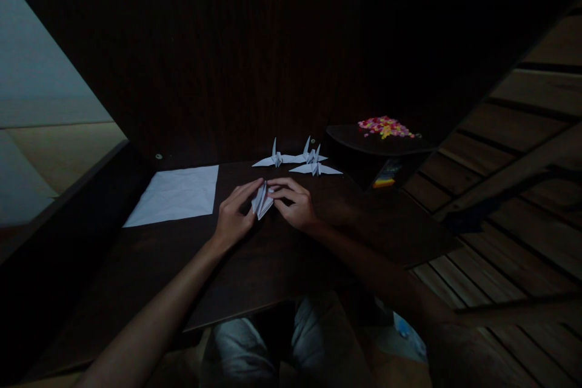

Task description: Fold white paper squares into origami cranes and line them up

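As seen in the dim light, a small folded paper (260, 204) occupies the middle of the dark desk (254, 273), held between the left hand (234, 212) and the right hand (293, 203). White and sharply creased, it forms a slim, layered shape—its lower end narrows to a point facing the person, with separate layers showing along the right edge; its far end is partly covered. The fingers (245, 188) of both hands are drawn nearly together, thumb and forefinger gripping the paper from either side. Beyond stand three white paper cranes (316, 168), necks upright and wings spread; to the left lies a flat, faintly creased white sheet (175, 197).
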Tool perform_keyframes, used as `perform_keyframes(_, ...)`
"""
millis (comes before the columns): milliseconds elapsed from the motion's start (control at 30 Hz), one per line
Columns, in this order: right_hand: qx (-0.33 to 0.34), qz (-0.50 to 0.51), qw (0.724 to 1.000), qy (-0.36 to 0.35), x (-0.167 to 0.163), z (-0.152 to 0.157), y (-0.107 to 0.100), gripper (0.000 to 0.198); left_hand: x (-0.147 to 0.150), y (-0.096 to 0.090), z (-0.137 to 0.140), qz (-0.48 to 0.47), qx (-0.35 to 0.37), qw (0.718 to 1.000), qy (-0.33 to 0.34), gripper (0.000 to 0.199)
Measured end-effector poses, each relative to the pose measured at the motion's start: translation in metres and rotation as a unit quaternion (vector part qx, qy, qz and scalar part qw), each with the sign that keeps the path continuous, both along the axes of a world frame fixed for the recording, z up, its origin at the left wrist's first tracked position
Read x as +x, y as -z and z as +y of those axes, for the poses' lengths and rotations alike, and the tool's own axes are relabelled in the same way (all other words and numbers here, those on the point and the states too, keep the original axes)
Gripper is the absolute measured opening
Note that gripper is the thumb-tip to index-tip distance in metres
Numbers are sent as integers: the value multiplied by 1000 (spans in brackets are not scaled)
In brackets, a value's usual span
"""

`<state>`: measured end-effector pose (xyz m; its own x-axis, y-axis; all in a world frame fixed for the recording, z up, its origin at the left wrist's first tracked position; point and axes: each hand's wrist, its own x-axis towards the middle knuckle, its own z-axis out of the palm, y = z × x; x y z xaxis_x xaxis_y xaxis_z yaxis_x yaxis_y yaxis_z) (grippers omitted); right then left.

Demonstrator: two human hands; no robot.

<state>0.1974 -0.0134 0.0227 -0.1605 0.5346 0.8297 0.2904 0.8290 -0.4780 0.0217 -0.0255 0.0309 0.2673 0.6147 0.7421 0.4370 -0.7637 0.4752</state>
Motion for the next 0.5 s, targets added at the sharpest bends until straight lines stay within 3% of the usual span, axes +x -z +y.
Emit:
perform_keyframes(167,15,3,1000,11,0,0,2,17,-1,-1,-1,55,16,998,-1,43)
perform_keyframes(367,31,-9,999,19,0,1,3,14,-1,-3,1,0,23,1000,-13,24)
perform_keyframes(500,37,12,999,-2,-1,1,1,15,-1,-3,2,-6,30,999,-28,21)
